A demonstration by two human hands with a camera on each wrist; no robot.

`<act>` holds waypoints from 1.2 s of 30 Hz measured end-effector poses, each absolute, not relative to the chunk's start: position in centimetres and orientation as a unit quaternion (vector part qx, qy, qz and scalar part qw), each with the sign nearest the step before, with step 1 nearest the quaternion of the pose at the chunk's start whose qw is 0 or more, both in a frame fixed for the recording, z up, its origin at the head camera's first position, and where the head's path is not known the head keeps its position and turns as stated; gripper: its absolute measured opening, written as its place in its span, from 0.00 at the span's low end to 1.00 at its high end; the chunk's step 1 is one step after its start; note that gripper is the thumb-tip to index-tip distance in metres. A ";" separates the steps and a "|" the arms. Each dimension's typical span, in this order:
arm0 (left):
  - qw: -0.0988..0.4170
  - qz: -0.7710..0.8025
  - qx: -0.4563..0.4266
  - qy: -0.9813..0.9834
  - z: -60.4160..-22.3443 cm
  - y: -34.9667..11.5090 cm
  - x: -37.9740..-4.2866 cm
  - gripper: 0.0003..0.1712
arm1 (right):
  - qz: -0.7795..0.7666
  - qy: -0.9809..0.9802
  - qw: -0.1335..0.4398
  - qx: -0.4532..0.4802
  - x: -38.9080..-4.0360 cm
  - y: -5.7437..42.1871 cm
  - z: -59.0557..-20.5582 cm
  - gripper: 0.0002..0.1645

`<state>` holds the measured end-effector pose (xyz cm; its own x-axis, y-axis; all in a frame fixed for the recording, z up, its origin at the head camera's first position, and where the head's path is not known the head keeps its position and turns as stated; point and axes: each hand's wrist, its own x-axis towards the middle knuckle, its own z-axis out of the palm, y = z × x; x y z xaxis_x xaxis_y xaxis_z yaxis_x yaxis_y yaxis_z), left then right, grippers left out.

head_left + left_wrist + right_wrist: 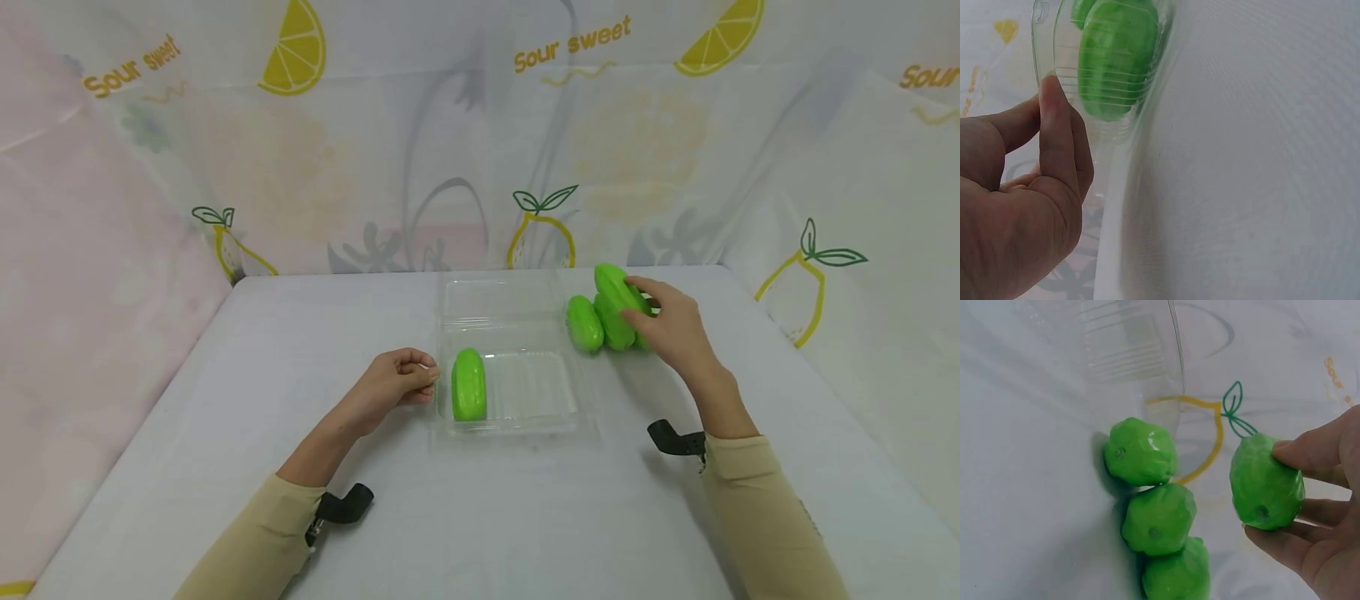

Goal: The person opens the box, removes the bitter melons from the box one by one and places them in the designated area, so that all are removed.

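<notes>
A clear plastic clamshell box (532, 387) lies with its lid (498, 300) folded back. One green cucumber-like vegetable (468, 387) sits upright along the left side of the box's tray. My left hand (390, 385) pinches the box's left rim between thumb and fingers, as the left wrist view shows. In my right hand (671, 325) a second such green vegetable (1266, 481) is gripped between thumb and fingertips, raised off the table. Below and beside it, three more green vegetables (1159, 519) lie in a row right of the lid; the rightmost is partly hidden in the head view.
A white cloth covers the table (510, 517). Behind it hangs a pale curtain (420, 150) printed with lemons and words, with side panels to left and right. Black wrist mounts (345, 504) stick out from both sleeves.
</notes>
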<state>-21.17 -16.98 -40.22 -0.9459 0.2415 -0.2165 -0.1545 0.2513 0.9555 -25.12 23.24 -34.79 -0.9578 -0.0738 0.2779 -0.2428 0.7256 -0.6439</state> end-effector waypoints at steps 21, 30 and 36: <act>0.161 0.609 0.027 0.776 -40.4 -17.1 -21.2 0.20 | 0.346 -0.925 0.153 0.037 -25.9 26.3 -35.6 0.29; 0.163 0.610 0.028 0.775 -40.3 -17.0 -21.2 0.20 | 0.322 -0.936 0.143 0.005 -26.1 27.8 -36.3 0.29; 0.162 0.610 0.030 0.775 -40.3 -17.0 -21.3 0.19 | 0.310 -0.942 0.132 -0.007 -26.4 28.3 -36.8 0.29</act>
